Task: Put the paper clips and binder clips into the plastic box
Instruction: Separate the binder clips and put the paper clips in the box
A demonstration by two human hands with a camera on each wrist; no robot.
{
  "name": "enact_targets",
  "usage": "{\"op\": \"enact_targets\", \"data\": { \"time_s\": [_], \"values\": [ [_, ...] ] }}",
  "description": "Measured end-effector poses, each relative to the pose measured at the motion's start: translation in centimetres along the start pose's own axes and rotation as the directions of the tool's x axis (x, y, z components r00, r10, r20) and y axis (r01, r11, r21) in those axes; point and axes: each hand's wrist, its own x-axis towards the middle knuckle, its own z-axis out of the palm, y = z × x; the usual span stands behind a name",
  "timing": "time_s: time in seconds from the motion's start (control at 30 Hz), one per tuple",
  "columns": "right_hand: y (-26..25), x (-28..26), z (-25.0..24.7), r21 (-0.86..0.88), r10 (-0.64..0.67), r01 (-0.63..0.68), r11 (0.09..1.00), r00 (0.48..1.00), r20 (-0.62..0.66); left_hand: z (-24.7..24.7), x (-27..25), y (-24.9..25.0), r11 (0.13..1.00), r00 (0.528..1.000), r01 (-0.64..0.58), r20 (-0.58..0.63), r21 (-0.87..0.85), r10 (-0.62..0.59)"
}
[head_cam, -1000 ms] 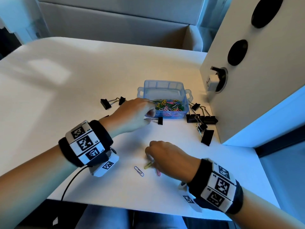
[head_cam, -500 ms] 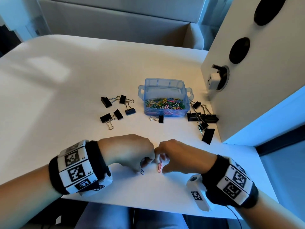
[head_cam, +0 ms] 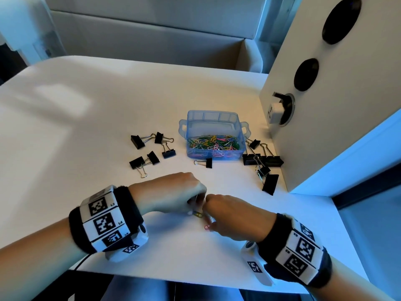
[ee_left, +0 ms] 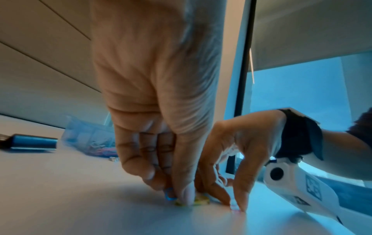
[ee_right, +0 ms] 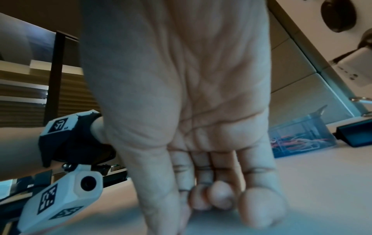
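Observation:
The clear blue plastic box (head_cam: pixel 213 118) stands mid-table with several coloured paper clips in it. Both hands meet at the near part of the table. My left hand (head_cam: pixel 193 210) has its fingers curled down and pinches a blue paper clip (ee_left: pixel 169 194), while its thumb presses on a yellow paper clip (head_cam: pixel 198 214). My right hand (head_cam: pixel 210 224) pinches a pink paper clip (head_cam: pixel 207 227) against the table top. Black binder clips lie left of the box (head_cam: pixel 152 148), right of it (head_cam: pixel 262 161), and one lies just in front (head_cam: pixel 205 162).
A white panel (head_cam: pixel 325 105) with round holes and a plugged-in white charger (head_cam: pixel 275 111) stands upright at the right, close to the right-hand binder clips. The table's near edge (head_cam: pixel 195 281) runs just behind my wrists. A sofa sits beyond the table.
My left hand came back from the box to the near table and joined the right hand. Both hands now work at the loose paper clips, and the yellow clip shows between them.

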Motion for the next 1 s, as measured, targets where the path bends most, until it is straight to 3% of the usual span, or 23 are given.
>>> {"op": "enact_targets", "data": {
  "time_s": [0.2,0.4,0.53,0.63,0.73,0.87,1.0],
  "values": [
    [0.1,-0.2,0.0,-0.006,-0.016,0.016,1.000,1.000,-0.007,-0.4,0.1,2.0,0.995,0.994,0.102,0.027,0.007,-0.102],
    [0.4,-0.2,0.1,0.020,0.012,-0.010,1.000,0.997,-0.079,0.3,0.1,0.2,1.000,0.999,0.027,-0.029,-0.006,-0.027],
    [0.8,-0.3,-0.6,0.122,0.063,-0.048,0.991,0.990,-0.124,-1.9,0.2,0.5,0.999,0.995,0.029,-0.097,0.016,-0.027],
    [1.1,-0.2,-1.2,0.142,0.080,-0.054,0.988,0.980,-0.183,-4.8,1.1,-0.2,1.000,0.952,-0.004,-0.306,-0.013,0.000],
    [1.1,0.6,-1.8,0.103,0.059,-0.038,0.994,0.974,-0.216,-7.2,2.9,-0.9,0.996,0.861,-0.024,-0.508,-0.082,-0.021],
    [0.6,1.9,-1.8,-0.024,0.088,-0.091,0.996,0.989,-0.122,-7.8,5.2,-1.6,0.995,0.835,-0.015,-0.549,-0.102,-0.043],
    [0.6,2.5,-1.0,-0.029,0.085,-0.087,0.996,0.994,-0.063,-7.7,5.0,-3.2,0.996,0.792,0.072,-0.604,-0.052,-0.089]
  ]
}}
